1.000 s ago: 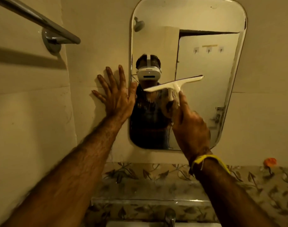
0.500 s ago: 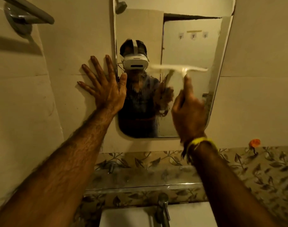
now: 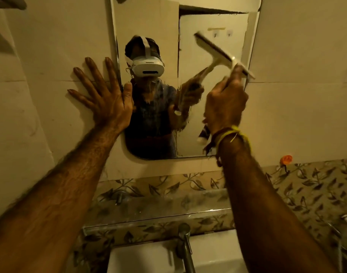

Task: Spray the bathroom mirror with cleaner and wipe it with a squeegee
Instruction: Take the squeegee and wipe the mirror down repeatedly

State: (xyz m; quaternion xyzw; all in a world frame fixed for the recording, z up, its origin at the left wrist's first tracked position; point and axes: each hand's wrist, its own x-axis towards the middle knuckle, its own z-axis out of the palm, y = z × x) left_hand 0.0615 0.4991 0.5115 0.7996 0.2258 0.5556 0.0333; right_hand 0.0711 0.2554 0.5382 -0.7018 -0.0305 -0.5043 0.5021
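Squeegee (image 3: 223, 54) blade — diagonal, upper-left to lower-right

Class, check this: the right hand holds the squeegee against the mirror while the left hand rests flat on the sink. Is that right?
Not quite. In the head view the left hand lies flat on the wall beside the mirror, not on the sink. The right hand does hold the squeegee.

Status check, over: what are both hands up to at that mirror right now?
Left hand flat on the wall beside the mirror. Right hand grips the squeegee, blade tilted at the upper right glass. Nothing in the way.
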